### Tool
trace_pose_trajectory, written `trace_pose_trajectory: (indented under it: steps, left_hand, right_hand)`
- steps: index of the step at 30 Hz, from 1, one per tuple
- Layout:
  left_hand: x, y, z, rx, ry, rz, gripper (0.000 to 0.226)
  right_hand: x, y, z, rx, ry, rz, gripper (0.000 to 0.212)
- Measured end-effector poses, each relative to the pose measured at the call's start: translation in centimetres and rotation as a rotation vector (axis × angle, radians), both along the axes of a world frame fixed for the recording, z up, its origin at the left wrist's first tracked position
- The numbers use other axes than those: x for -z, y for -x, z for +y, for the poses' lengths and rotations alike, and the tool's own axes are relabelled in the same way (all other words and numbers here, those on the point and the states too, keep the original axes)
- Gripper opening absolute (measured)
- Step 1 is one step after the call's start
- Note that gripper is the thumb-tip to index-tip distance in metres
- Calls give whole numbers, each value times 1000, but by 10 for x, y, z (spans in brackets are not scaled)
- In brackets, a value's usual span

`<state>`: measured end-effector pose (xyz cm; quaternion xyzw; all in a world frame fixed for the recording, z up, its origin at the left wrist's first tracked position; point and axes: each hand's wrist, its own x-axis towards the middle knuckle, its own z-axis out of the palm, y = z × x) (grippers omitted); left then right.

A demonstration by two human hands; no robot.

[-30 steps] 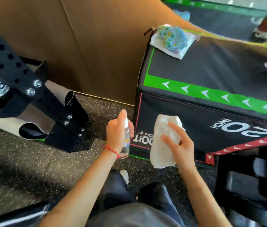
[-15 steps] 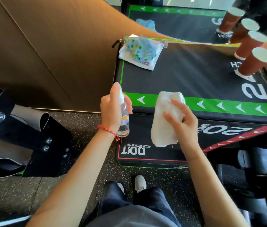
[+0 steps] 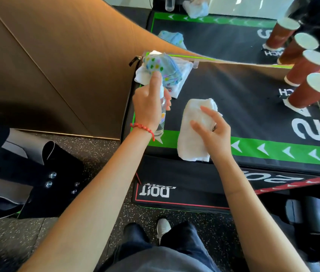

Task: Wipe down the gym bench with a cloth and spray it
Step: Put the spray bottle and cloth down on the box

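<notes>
The bench is a black padded gym box (image 3: 253, 107) with a green arrow stripe along its near edge. My left hand (image 3: 147, 103) grips a small clear spray bottle (image 3: 161, 122) upright over the box's near left corner, forefinger on the nozzle top. My right hand (image 3: 212, 130) holds a folded white cloth (image 3: 192, 132) over the near edge of the box top, fingers spread on it and thumb under it.
A dotted blue cloth on a white towel (image 3: 165, 69) lies at the box's far left corner. Two brown paper cups (image 3: 310, 89) stand at the far right by a mirror. A brown wall panel (image 3: 57, 65) is left; black equipment (image 3: 27, 173) stands on the speckled floor.
Both hands have risen from in front of the box's side to above its top. The view has tilted up and closer to the box.
</notes>
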<state>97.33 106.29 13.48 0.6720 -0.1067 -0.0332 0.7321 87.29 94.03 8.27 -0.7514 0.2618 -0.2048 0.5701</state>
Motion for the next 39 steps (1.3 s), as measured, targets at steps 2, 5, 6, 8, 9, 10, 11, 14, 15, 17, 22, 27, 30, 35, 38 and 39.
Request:
trace_pose_trajectory:
  steps: [2,5,6,8,9,10,11,14,15,17,22,27,30,35,38,39]
  left_hand:
    - [5,-5,-6,-13,-23,-19,61]
    - [12,-11,-11,-28,-39,-40,61]
    - [15,-12,-13,-36,-40,-44,61]
    - [20,-14,-15,-55,-47,-40,61]
    - [22,-14,-16,-63,-52,-28,61]
    - [24,-14,-16,-69,-53,-15,60]
    - [26,-13,-17,-71,-51,-7,60]
    - [30,-13,-16,-79,-35,4,58]
    - [30,-13,-15,-81,-29,12,58]
    - [30,-14,-13,-87,-19,25,58]
    - [30,-6,-11,-84,-6,-16,56]
    - [30,-1,-7,-55,-9,-10,52]
    - [30,-1,-4,-33,-17,14,50]
    - [38,2,7,21,-68,30,56]
    - [42,7,17,45,-105,36,44]
    - [43,10,20,48,-111,42,35]
  right_hand:
    - [4,-8,-3,-4,9,29,38]
    - [12,-16,-7,-16,38,97,39]
    - [14,-17,-7,-22,53,114,39]
    - [18,-19,-8,-30,87,143,40]
    - [20,-20,-9,-30,105,157,41]
    - [22,-20,-9,-28,121,169,41]
    - [23,-21,-9,-28,134,177,42]
    - [25,-22,-8,-40,192,189,44]
    - [26,-23,-7,-45,220,193,45]
    - [26,-23,-6,-56,280,207,46]
    - [28,-22,-2,-66,428,268,48]
    - [28,-18,1,2,520,371,46]
    - [26,-14,4,36,576,376,45]
    - [22,-2,9,82,611,333,43]
    - [21,8,15,92,631,304,43]
    - [20,11,17,93,634,299,43]
